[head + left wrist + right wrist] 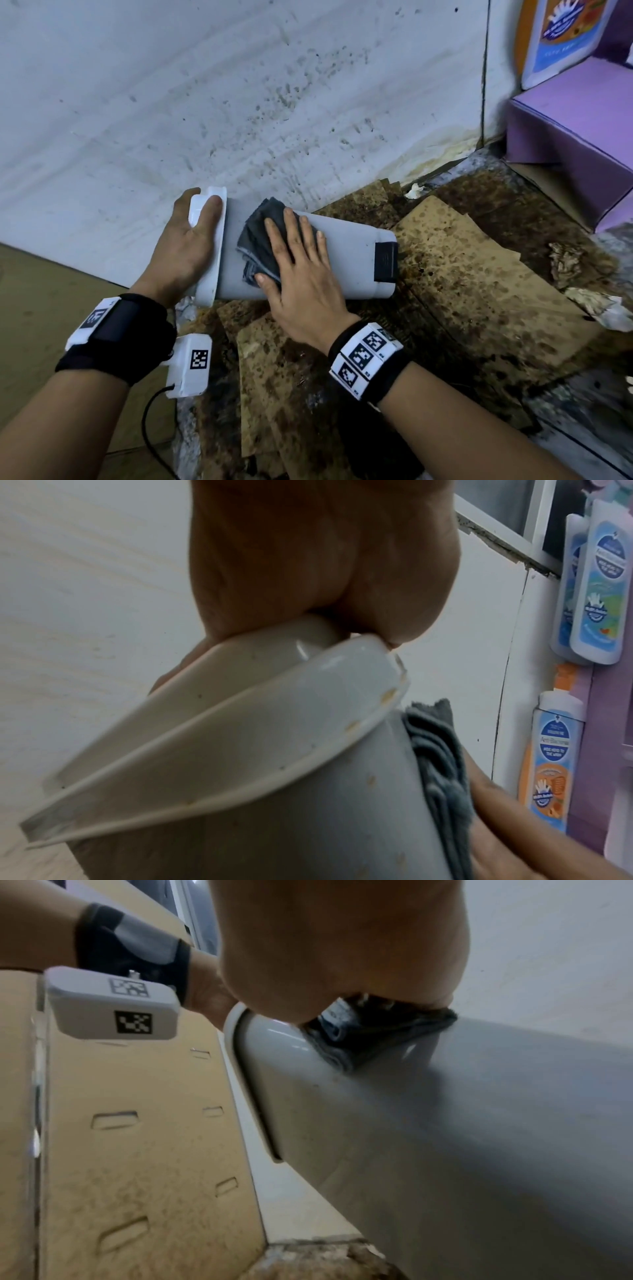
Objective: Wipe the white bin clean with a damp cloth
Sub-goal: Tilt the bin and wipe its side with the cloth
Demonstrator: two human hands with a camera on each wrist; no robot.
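I noted my left hand (186, 245) gripping the lid rim of the white plastic bin (346, 260) lying sideways. My right hand (301, 274) pressed flat-fingered on the folded grey cloth (262, 233). Blue bottles (597, 588) read "Anti-Bacterial"; other writing illegible.

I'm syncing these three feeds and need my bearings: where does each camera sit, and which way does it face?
Head: worn on the head, looking forward and down at the white bin lying on its side; both forearms, left hand and right hand show.
Left wrist: looks along the left palm at the bin's rim.
Right wrist: looks under the right palm along the bin wall; the left wristband shows.
All three share the grey cloth on the bin.
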